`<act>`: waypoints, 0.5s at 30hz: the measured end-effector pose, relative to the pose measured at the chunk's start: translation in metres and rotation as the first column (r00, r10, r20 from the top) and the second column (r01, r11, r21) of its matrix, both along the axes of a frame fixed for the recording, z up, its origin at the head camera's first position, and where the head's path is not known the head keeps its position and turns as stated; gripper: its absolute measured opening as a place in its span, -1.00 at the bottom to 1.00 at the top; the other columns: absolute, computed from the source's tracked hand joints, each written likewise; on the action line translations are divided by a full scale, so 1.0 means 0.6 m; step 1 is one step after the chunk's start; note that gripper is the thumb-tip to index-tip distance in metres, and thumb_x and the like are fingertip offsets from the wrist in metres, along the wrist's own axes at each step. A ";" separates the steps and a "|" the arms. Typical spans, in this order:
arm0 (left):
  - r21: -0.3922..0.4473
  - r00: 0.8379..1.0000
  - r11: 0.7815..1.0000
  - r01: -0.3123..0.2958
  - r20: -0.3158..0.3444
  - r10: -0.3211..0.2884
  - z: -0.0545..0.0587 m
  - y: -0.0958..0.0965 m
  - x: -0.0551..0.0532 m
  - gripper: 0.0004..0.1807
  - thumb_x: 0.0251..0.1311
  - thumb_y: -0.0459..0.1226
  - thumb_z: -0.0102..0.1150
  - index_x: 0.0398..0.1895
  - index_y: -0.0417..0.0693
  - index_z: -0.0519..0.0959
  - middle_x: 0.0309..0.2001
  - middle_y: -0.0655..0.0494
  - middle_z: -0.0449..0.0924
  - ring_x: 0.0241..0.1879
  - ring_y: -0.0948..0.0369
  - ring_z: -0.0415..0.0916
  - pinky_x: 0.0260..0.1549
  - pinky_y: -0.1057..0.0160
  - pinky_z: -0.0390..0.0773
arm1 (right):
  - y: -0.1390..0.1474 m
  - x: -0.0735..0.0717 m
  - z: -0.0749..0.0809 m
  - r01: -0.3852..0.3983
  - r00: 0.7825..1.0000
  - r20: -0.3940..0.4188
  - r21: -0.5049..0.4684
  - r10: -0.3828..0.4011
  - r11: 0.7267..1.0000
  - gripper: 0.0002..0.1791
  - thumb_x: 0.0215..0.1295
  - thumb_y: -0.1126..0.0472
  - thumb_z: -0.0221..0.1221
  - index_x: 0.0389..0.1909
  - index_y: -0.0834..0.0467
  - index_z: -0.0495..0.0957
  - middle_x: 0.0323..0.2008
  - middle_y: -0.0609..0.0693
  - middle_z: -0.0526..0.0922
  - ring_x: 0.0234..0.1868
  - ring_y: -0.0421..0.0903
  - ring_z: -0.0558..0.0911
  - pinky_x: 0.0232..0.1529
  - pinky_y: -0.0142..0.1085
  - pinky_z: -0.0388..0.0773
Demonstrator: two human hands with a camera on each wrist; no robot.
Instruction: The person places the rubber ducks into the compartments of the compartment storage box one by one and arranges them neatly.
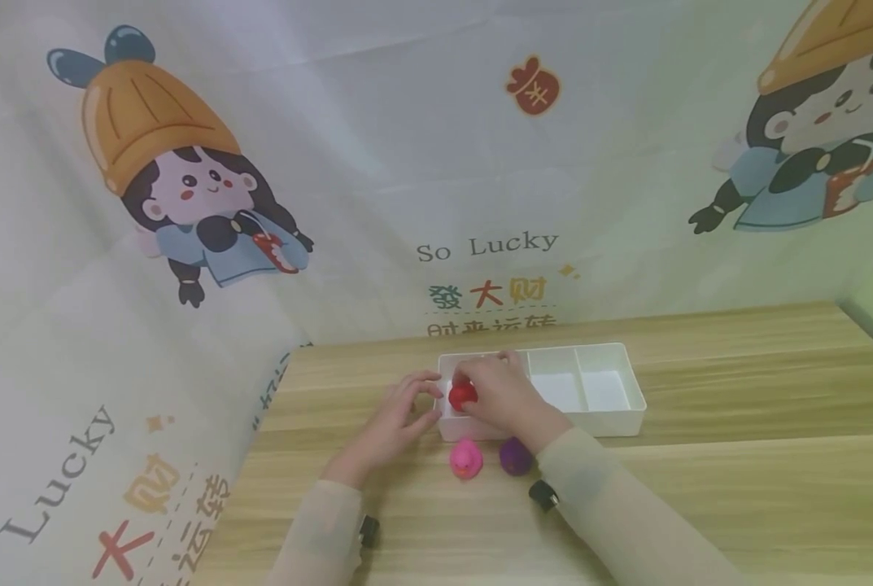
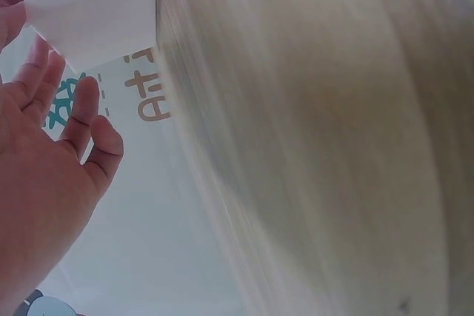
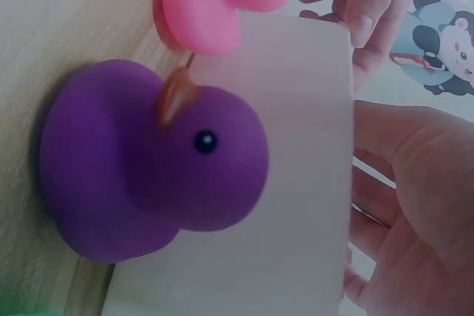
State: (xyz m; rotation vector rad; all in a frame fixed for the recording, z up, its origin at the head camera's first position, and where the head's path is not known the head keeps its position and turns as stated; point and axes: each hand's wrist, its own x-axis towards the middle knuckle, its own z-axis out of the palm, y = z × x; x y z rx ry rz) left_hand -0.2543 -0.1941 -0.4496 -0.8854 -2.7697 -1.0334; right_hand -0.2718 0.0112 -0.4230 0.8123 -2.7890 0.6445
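My right hand (image 1: 505, 392) pinches the red toy (image 1: 462, 397) at the left end of the white tray (image 1: 612, 424); whether it touches bottom I can't tell. I judge it light, soft and not slippery, rounded like the purple duck (image 1: 515, 457), so a gentle hold around its body should do. My left hand (image 1: 395, 425) spreads loosely beside the tray.

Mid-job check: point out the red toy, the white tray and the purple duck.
Red toy (image 1: 461, 398): head view, on its visible lower part.
White tray (image 1: 601, 424): head view, on its long outer wall facing the wearer.
Purple duck (image 3: 152, 160): right wrist view, where head meets body.
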 end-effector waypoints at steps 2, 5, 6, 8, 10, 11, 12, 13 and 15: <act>0.000 1.000 1.000 -0.004 0.002 0.004 0.000 0.000 0.001 -0.74 0.15 -0.19 0.08 -0.08 0.07 0.37 0.21 0.24 0.16 0.12 0.33 0.03 -0.06 0.16 0.31 | 0.000 -0.004 -0.001 -0.006 1.000 0.017 -0.004 0.006 1.000 -0.74 -0.11 0.12 0.33 -0.35 -0.06 0.51 -0.38 -0.24 0.57 -0.25 -0.23 0.48 0.09 0.08 -0.07; 0.003 1.000 1.000 0.001 -0.008 -0.001 -0.001 -0.001 0.001 -0.74 0.16 -0.17 0.07 -0.09 0.05 0.37 0.21 0.24 0.16 0.12 0.32 0.03 -0.07 0.16 0.31 | 0.001 -0.009 -0.003 -0.018 0.999 0.030 -0.014 0.019 1.000 -0.73 -0.12 0.13 0.34 -0.34 -0.03 0.51 -0.37 -0.21 0.58 -0.25 -0.22 0.48 0.08 0.07 -0.06; 0.002 1.000 1.000 0.004 -0.015 -0.004 -0.001 -0.001 0.001 -0.74 0.16 -0.16 0.07 -0.09 0.05 0.37 0.21 0.24 0.16 0.12 0.32 0.04 -0.07 0.16 0.32 | 0.001 -0.011 -0.003 -0.021 0.999 0.031 -0.016 0.022 1.000 -0.73 -0.12 0.13 0.34 -0.34 -0.02 0.52 -0.37 -0.21 0.58 -0.26 -0.22 0.48 0.08 0.07 -0.05; 0.002 1.000 1.000 0.008 -0.025 -0.008 -0.003 -0.002 0.000 -0.73 0.16 -0.15 0.07 -0.09 0.05 0.36 0.21 0.24 0.16 0.12 0.30 0.05 -0.08 0.16 0.32 | 0.001 -0.012 -0.002 -0.027 0.999 0.026 -0.013 0.027 1.000 -0.73 -0.13 0.14 0.35 -0.35 -0.02 0.52 -0.39 -0.21 0.58 -0.30 -0.24 0.48 0.07 0.06 -0.04; 0.002 0.999 1.000 0.010 -0.030 -0.010 -0.005 -0.003 -0.001 -0.73 0.16 -0.16 0.07 -0.09 0.05 0.36 0.21 0.23 0.16 0.12 0.28 0.05 -0.08 0.15 0.33 | 0.000 -0.013 -0.003 -0.027 0.999 0.018 0.003 0.027 1.000 -0.73 -0.15 0.13 0.35 -0.36 -0.03 0.52 -0.42 -0.23 0.57 -0.35 -0.27 0.46 0.07 0.05 -0.03; 0.003 0.999 1.000 0.009 -0.032 -0.009 -0.006 -0.003 -0.001 -0.73 0.16 -0.17 0.07 -0.09 0.05 0.36 0.21 0.23 0.16 0.12 0.28 0.05 -0.09 0.14 0.33 | 0.000 -0.013 -0.002 -0.027 1.000 0.010 0.014 0.026 1.000 -0.73 -0.15 0.13 0.35 -0.37 -0.03 0.51 -0.45 -0.24 0.56 -0.38 -0.28 0.45 0.07 0.05 -0.03; 0.004 0.999 1.000 0.009 -0.033 -0.009 -0.006 -0.003 -0.001 -0.73 0.15 -0.18 0.08 -0.08 0.05 0.36 0.21 0.22 0.16 0.12 0.27 0.06 -0.09 0.14 0.33 | 0.000 -0.013 -0.002 -0.025 1.000 0.002 0.026 0.025 0.999 -0.73 -0.16 0.13 0.36 -0.39 -0.03 0.51 -0.47 -0.25 0.55 -0.40 -0.28 0.44 0.06 0.05 -0.02; 0.006 0.999 1.000 0.009 -0.033 -0.009 -0.007 -0.003 -0.001 -0.73 0.15 -0.18 0.08 -0.08 0.04 0.36 0.21 0.22 0.16 0.12 0.27 0.06 -0.09 0.14 0.33 | -0.001 -0.013 -0.002 -0.025 1.000 -0.005 0.039 0.025 0.999 -0.73 -0.16 0.12 0.36 -0.40 -0.04 0.51 -0.49 -0.25 0.54 -0.41 -0.28 0.43 0.06 0.05 -0.02; 0.014 0.999 1.000 0.011 -0.034 -0.010 -0.006 -0.002 -0.001 -0.73 0.15 -0.20 0.09 -0.08 0.03 0.37 0.21 0.21 0.16 0.12 0.27 0.06 -0.09 0.13 0.33 | -0.001 -0.013 -0.002 -0.022 1.000 -0.019 0.063 0.023 0.998 -0.74 -0.17 0.12 0.36 -0.42 -0.04 0.50 -0.52 -0.26 0.52 -0.43 -0.27 0.42 0.06 0.07 -0.01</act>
